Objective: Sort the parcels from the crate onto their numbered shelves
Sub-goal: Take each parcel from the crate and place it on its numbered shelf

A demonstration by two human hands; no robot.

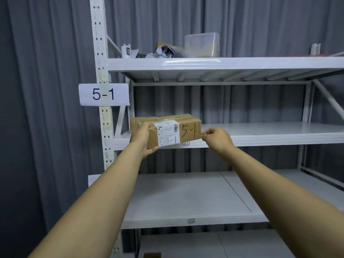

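Looking nearly done for this one: parcel (189,130) marked 5-1 at the mid-frame shelf (260,140) edge by the sign (103,94), left hand (144,138) gripping its end, right hand (216,139) pinching its corner, crate unseen.

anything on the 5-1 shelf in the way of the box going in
Nothing visible does. The box, gripped by the left hand with the right hand at its right corner, is at the front left of the shelf. The shelf surface behind and beside it shows nothing on it.
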